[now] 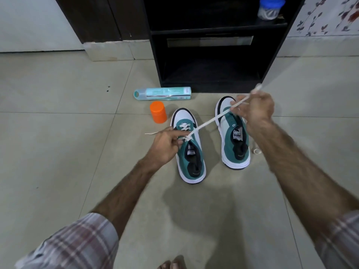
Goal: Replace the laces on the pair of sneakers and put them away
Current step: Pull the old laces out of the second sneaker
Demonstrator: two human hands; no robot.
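Observation:
Two white-and-teal sneakers stand side by side on the tiled floor, toes pointing away from me. The left sneaker (191, 150) has a white lace (208, 122) crossed through its front eyelets. My left hand (165, 145) rests at its eyelets, fingers pinched on the lace there, and a loose lace end sticks out to the left. My right hand (256, 110) is raised over the right sneaker (234, 139) and pulls the other end of the same lace taut, up and to the right. The right sneaker's eyelets show no lace.
A black shelf unit (213, 47) stands just behind the sneakers, with a blue-lidded jar (270, 8) on an upper shelf. A teal tube (162, 93) and an orange cap (158, 112) lie left of the shoes. Another white lace (256, 150) lies right of the right sneaker.

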